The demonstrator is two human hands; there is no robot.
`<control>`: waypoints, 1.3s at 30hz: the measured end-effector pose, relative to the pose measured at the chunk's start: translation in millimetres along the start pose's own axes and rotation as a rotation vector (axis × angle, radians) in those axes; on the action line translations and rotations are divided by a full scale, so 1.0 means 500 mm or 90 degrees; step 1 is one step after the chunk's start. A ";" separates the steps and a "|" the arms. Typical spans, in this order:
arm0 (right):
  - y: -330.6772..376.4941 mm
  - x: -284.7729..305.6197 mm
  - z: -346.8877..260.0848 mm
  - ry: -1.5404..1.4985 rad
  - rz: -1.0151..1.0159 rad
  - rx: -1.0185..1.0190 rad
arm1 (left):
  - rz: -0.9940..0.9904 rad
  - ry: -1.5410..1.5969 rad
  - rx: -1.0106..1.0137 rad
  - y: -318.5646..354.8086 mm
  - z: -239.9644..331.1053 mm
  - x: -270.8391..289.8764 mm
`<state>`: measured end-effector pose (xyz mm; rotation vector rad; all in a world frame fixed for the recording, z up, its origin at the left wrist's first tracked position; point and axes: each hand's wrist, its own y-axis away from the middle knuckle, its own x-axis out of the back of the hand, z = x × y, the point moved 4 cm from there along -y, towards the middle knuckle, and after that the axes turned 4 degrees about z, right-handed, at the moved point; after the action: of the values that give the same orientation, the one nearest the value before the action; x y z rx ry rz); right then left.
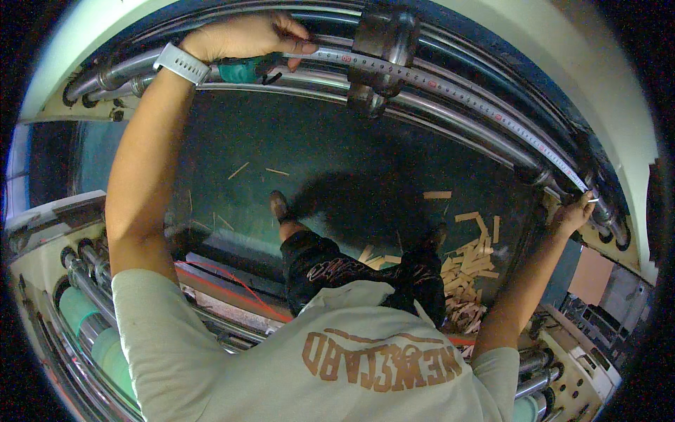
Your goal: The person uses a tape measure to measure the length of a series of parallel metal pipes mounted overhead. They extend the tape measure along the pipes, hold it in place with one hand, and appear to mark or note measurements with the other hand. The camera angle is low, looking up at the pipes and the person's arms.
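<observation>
A tape measure is stretched along the metal shafts of a machine, its white blade (450,89) running from upper left to far right. My left hand (256,39) is closed on its green case (241,70), with fingers at the blade where it leaves the case. At the other end, my right hand (578,213) pinches the tip of the blade beside the right ends of the shafts. The blade passes across a dark metal collar (385,49) mounted on the shafts.
Pale strips of cardboard or wood (467,271) are heaped on the dark floor by my feet, with a few scattered at left. Behind me stands another machine part with green rollers (112,359). A red cable (235,281) runs along it.
</observation>
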<state>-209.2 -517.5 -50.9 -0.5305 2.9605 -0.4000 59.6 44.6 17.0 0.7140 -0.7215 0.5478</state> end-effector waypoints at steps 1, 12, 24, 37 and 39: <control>0.001 0.003 -0.001 0.005 0.002 0.004 | 0.003 0.004 0.048 0.001 0.001 -0.001; -0.062 0.050 0.046 0.062 0.001 0.002 | -0.050 0.039 -0.028 -0.004 0.009 0.003; -0.073 0.069 0.038 0.117 -0.076 0.103 | 0.060 -0.062 -0.149 -0.009 0.004 0.011; 0.075 0.022 -0.028 0.023 0.001 0.007 | -0.024 0.063 0.001 0.131 0.027 -0.168; 0.139 0.035 0.020 -0.040 -0.016 -0.035 | -0.038 0.114 0.049 0.159 0.085 -0.248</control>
<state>-246.8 -463.2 -80.7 -0.5755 2.9139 -0.2986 -88.4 38.6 -21.8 0.7452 -0.5131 0.5792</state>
